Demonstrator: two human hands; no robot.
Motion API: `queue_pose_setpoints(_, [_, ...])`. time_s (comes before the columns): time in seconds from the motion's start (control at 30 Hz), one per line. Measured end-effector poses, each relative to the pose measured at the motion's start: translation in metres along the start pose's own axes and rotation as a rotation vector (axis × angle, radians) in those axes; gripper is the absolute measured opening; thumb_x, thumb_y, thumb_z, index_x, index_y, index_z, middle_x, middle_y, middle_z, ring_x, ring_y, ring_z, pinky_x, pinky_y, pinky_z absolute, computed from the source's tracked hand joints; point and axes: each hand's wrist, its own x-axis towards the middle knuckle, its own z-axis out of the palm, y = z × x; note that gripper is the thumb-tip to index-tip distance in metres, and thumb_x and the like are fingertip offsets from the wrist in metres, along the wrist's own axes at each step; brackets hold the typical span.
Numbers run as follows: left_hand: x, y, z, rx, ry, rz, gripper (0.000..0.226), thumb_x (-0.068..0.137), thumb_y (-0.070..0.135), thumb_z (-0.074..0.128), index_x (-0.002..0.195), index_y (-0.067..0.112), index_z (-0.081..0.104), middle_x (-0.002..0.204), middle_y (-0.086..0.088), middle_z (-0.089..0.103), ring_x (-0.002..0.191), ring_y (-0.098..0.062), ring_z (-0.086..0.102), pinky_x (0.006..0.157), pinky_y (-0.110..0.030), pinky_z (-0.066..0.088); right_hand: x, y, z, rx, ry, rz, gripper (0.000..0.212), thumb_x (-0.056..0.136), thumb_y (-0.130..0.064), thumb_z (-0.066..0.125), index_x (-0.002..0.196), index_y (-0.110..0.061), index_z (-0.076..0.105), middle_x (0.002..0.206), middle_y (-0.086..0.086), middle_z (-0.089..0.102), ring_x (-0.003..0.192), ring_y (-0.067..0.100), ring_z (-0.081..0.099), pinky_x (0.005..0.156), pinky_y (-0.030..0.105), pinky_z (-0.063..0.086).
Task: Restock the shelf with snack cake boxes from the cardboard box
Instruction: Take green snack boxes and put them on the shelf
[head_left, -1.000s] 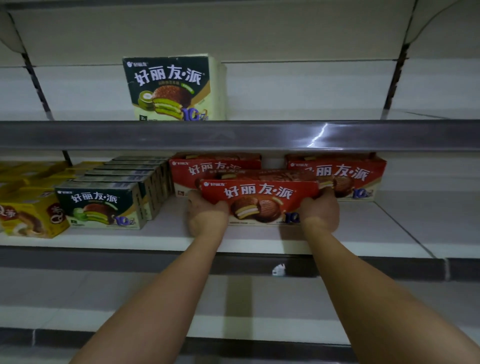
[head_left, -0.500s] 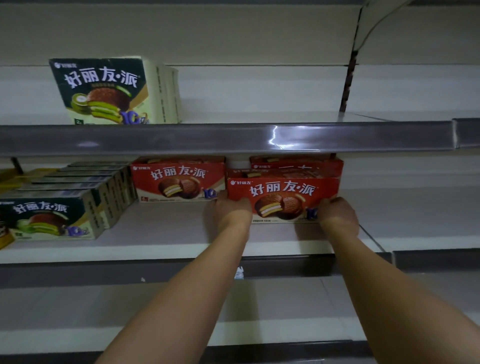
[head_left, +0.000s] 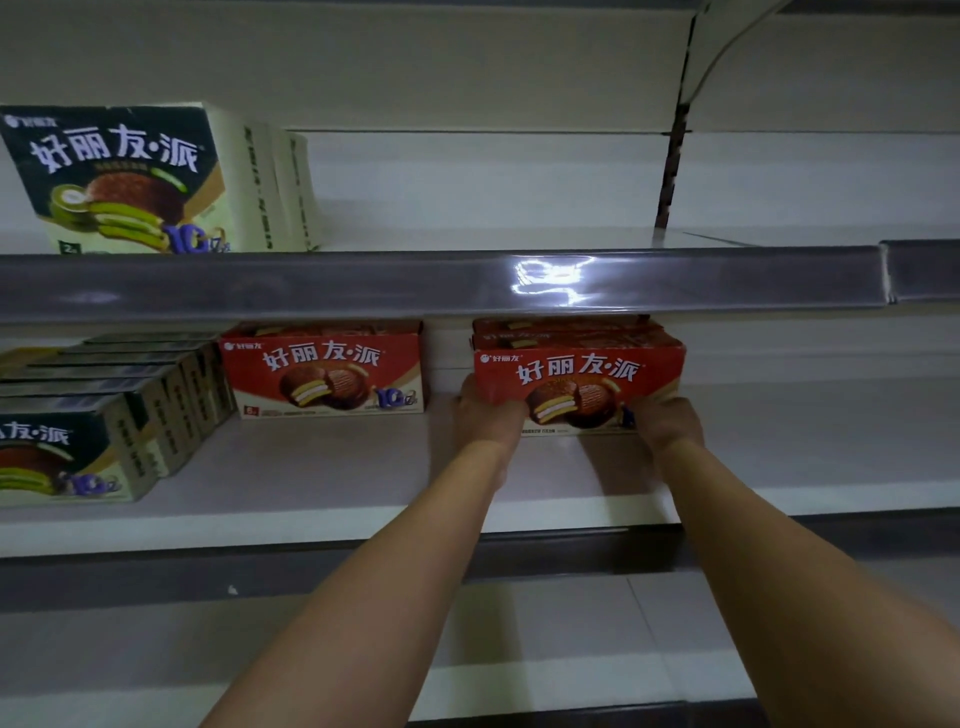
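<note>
1. At the far left of the middle shelf (head_left: 322, 483) we see a row of green boxes (head_left: 78, 447), then a red box (head_left: 324, 375) standing alone.
2. Our left hand (head_left: 488, 415) grips the lower left corner of the front red snack cake box (head_left: 579, 387).
3. That box stands on the shelf, long axis left to right, more red boxes behind it.
4. Our right hand (head_left: 667, 421) grips its lower right corner; we judge both equally near for a straight push back.

A shop: retail shelving (head_left: 441, 286) stocked with snack cake boxes (head_left: 322, 371).
</note>
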Motion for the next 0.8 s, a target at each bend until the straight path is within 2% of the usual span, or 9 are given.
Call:
queue_pose_setpoints(0.07, [0.002, 0.000, 0.000, 0.003, -0.010, 0.000, 0.043, 0.083, 0.023, 0.066, 0.125, 0.022, 0.055, 0.119, -0.001, 0.061, 0.096, -0.018, 0.057, 0.077, -0.026, 0.042, 0.001, -0.001, 0.001, 0.030, -0.009, 0.001, 0.052, 0.089, -0.034, 0.061, 0.129, -0.002, 0.048, 0.128, 0.017, 0.057, 0.114, 0.034, 0.055, 0.090, 0.036, 0.042])
queue_pose_setpoints(0.17, [0.008, 0.001, -0.006, 0.013, -0.055, -0.010, 0.037, 0.086, 0.015, 0.062, 0.123, 0.018, 0.057, 0.115, -0.001, 0.064, 0.094, -0.016, 0.057, 0.071, -0.022, 0.038, -0.008, -0.001, 0.006, 0.065, 0.078, 0.027, 0.052, 0.092, -0.030, 0.058, 0.131, -0.001, 0.041, 0.130, 0.018, 0.054, 0.116, 0.035, 0.053, 0.084, 0.034, 0.039])
queue_pose_setpoints(0.23, [0.015, -0.003, -0.016, 0.017, -0.045, -0.035, 0.042, 0.088, 0.015, 0.060, 0.130, 0.016, 0.053, 0.124, -0.003, 0.061, 0.101, -0.018, 0.057, 0.078, -0.025, 0.039, -0.021, -0.003, 0.016, 0.096, 0.202, 0.032, 0.044, 0.095, -0.029, 0.053, 0.127, -0.002, 0.042, 0.126, 0.018, 0.056, 0.113, 0.038, 0.055, 0.083, 0.037, 0.040])
queue_pose_setpoints(0.33, [0.034, -0.016, -0.049, 0.052, 0.127, -0.035, 0.046, 0.086, 0.023, 0.059, 0.131, 0.015, 0.051, 0.126, -0.006, 0.060, 0.108, -0.026, 0.057, 0.089, -0.031, 0.045, -0.045, -0.011, 0.050, 0.062, 0.269, -0.100, 0.033, 0.097, -0.030, 0.048, 0.119, -0.006, 0.052, 0.116, 0.016, 0.063, 0.105, 0.036, 0.059, 0.079, 0.034, 0.040])
queue_pose_setpoints(0.43, [0.061, -0.035, -0.102, 0.092, 0.305, 0.032, 0.039, 0.085, 0.027, 0.059, 0.122, 0.014, 0.053, 0.116, -0.009, 0.063, 0.107, -0.030, 0.059, 0.097, -0.037, 0.046, -0.079, -0.023, 0.100, -0.030, 0.187, -0.318, 0.026, 0.097, -0.028, 0.046, 0.105, -0.007, 0.060, 0.103, 0.015, 0.065, 0.096, 0.034, 0.062, 0.072, 0.029, 0.037])
queue_pose_setpoints(0.53, [0.077, -0.048, -0.153, 0.036, 0.448, 0.033, 0.043, 0.089, 0.027, 0.058, 0.129, 0.017, 0.047, 0.122, -0.009, 0.059, 0.110, -0.030, 0.058, 0.101, -0.044, 0.044, -0.106, -0.040, 0.141, -0.107, 0.079, -0.468, 0.019, 0.096, -0.024, 0.047, 0.101, -0.011, 0.060, 0.100, 0.013, 0.064, 0.094, 0.032, 0.060, 0.067, 0.027, 0.034])
queue_pose_setpoints(0.6, [0.089, -0.058, -0.183, 0.004, 0.485, 0.015, 0.049, 0.091, 0.032, 0.053, 0.136, 0.016, 0.040, 0.132, -0.013, 0.054, 0.116, -0.032, 0.054, 0.103, -0.043, 0.040, -0.113, -0.051, 0.167, -0.119, -0.066, -0.447, 0.021, 0.094, -0.021, 0.049, 0.112, -0.012, 0.056, 0.111, 0.011, 0.061, 0.103, 0.030, 0.058, 0.071, 0.028, 0.036])
queue_pose_setpoints(0.7, [0.127, -0.081, -0.213, -0.011, 0.412, -0.053, 0.076, 0.071, 0.041, 0.060, 0.140, 0.020, 0.038, 0.137, -0.012, 0.052, 0.118, -0.032, 0.055, 0.102, -0.045, 0.044, -0.115, -0.060, 0.199, -0.038, -0.283, -0.295, 0.054, 0.089, -0.019, 0.056, 0.137, -0.004, 0.038, 0.137, 0.015, 0.046, 0.124, 0.032, 0.048, 0.095, 0.031, 0.041])
queue_pose_setpoints(0.8, [0.176, -0.114, -0.229, -0.044, 0.366, 0.043, 0.084, 0.065, 0.034, 0.069, 0.142, 0.031, 0.035, 0.140, -0.004, 0.050, 0.123, -0.025, 0.052, 0.106, -0.048, 0.040, -0.114, -0.067, 0.212, -0.003, -0.332, -0.156, 0.074, 0.088, -0.019, 0.058, 0.149, -0.003, 0.019, 0.153, 0.017, 0.030, 0.137, 0.032, 0.035, 0.111, 0.033, 0.031])
